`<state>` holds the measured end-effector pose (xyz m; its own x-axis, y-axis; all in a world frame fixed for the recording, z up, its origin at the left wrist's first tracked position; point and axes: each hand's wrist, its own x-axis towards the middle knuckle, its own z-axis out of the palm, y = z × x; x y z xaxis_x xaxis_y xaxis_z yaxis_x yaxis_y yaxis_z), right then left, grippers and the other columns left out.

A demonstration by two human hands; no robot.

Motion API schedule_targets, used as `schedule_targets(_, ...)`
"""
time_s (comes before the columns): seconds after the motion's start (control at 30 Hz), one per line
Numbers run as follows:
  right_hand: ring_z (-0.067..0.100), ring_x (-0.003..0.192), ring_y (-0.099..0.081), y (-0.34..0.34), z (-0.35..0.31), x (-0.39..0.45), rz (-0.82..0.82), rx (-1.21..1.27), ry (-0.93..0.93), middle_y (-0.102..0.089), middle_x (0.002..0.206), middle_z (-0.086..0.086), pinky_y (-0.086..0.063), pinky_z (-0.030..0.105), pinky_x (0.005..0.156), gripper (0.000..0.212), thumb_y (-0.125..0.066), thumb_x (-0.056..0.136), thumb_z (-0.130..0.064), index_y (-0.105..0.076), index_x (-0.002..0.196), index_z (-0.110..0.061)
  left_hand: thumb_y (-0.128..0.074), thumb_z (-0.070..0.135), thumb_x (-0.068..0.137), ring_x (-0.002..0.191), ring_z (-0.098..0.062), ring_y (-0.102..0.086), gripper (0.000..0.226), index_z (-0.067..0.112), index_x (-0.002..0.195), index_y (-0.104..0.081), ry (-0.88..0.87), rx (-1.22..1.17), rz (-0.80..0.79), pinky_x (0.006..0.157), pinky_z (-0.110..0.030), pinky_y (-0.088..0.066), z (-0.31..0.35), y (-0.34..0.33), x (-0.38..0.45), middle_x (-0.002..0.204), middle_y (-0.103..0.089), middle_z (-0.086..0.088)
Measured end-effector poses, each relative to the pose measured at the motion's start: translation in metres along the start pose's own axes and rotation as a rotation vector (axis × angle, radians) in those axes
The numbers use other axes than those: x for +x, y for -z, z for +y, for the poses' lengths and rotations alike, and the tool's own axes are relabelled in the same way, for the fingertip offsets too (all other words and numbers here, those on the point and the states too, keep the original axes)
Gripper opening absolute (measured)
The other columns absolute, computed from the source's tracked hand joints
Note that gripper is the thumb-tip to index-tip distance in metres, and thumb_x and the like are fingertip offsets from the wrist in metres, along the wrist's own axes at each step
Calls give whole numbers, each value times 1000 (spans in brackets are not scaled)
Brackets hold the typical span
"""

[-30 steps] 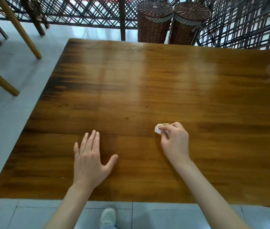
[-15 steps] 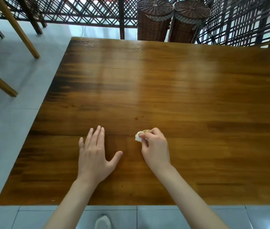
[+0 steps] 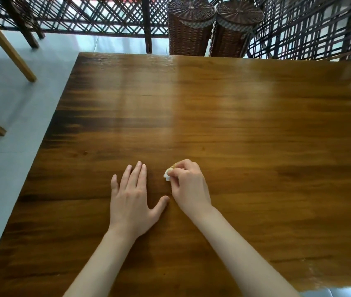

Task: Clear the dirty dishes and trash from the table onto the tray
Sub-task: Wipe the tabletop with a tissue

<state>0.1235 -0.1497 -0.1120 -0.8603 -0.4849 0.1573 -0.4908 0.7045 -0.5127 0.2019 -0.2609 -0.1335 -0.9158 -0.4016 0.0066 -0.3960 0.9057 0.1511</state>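
Head view looks down on a glossy brown wooden counter [image 3: 234,129]. Of the two hands, the left hand [image 3: 132,199] lies flat on the counter, palm down, fingers straight and close together, thumb spread out to the side. The right hand [image 3: 188,185] sits just beside it, fingers curled, pinching a small crumpled white scrap of trash [image 3: 167,175] between thumb and fingertips; a bit of tan shows at the top of the scrap. The scrap is right at the counter surface, near the front middle, between the two hands; whether it touches the wood cannot be told.

Beyond the far edge of the counter stand two tall dark wicker baskets [image 3: 189,28], side by side and touching, each closed with a round woven lid, so their contents are hidden. Behind them runs a dark lattice screen [image 3: 97,16]. Light wooden chair legs [image 3: 5,41] stand on the grey floor [image 3: 9,116] to the left.
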Motion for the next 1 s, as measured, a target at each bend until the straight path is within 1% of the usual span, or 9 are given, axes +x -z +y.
schedule_targets(0.13, 17, 92, -57, -1, 1, 4, -28, -47, 73, -67, 96, 6, -51, 24, 75, 16, -62, 87, -7, -74, 97, -8, -36, 72, 75, 137, -26, -32, 88, 14, 141, -40, 5, -11, 5, 111, -50, -12, 0, 0, 0, 146, -39, -5)
schedule_targets(0.23, 20, 93, -57, 2, 2, 9, -38, -105, 123, -69, 90, 7, -51, 30, 77, 15, -64, 85, -5, -75, 95, -7, -36, 73, 75, 136, -26, -34, 88, 14, 140, -42, 9, -4, -8, 110, -50, -13, 1, 1, 1, 145, -41, -5)
schedule_targets(0.33, 21, 89, -59, 3, 3, 13, -62, -111, 146, -70, 87, 8, -50, 30, 78, 14, -64, 84, -3, -75, 93, -6, -38, 72, 75, 134, -27, -38, 87, 13, 138, -46, 6, 2, -13, 109, -49, -14, 1, 1, 0, 143, -45, -5)
schedule_targets(0.47, 20, 77, -63, 1, 5, 14, -44, -130, 154, -70, 78, 8, -54, 29, 70, 11, -72, 76, 1, -75, 84, -5, -40, 72, 74, 132, -28, -41, 86, 12, 136, -48, 3, 5, -9, 107, -50, -15, 0, 1, 1, 140, -47, -7)
schedule_targets(0.57, 19, 74, -62, -2, 9, 17, -25, -170, 157, -69, 78, 6, -55, 28, 67, 11, -73, 75, 1, -75, 83, -7, -39, 72, 74, 132, -27, -41, 86, 13, 136, -48, 6, 5, -15, 108, -50, -14, 0, 1, 0, 141, -47, -6)
schedule_targets(0.7, 20, 80, -59, 5, 33, 34, 46, -198, 32, -68, 84, 7, -52, 29, 71, 15, -62, 84, 1, -74, 90, -7, -39, 73, 74, 132, -27, -41, 87, 12, 136, -47, 3, 6, -18, 107, -50, -15, -1, 2, 0, 141, -47, -6)
schedule_targets(0.8, 21, 80, -58, 7, 39, 40, 72, -223, 6, -69, 83, 7, -52, 31, 71, 14, -62, 85, -1, -74, 90, -6, -41, 72, 74, 131, -28, -42, 87, 12, 136, -48, 3, -4, -19, 107, -51, -16, -1, 2, 0, 140, -48, -7)
schedule_targets(0.9, 21, 82, -57, 12, 48, 42, 81, -134, -79, -67, 83, 8, -51, 32, 72, 16, -58, 87, -2, -73, 90, -6, -43, 72, 73, 130, -28, -43, 87, 11, 135, -49, 2, -12, -14, 106, -52, -18, 0, 2, 0, 139, -49, -7)
schedule_targets(1.0, 28, 84, -58, 31, 76, 54, 205, -46, -218, -65, 86, 12, -43, 30, 74, 18, -56, 87, -1, -72, 94, -2, -43, 71, 73, 129, -29, -45, 86, 10, 133, -50, -6, -14, -2, 105, -52, -20, -1, 3, 1, 137, -50, -8)
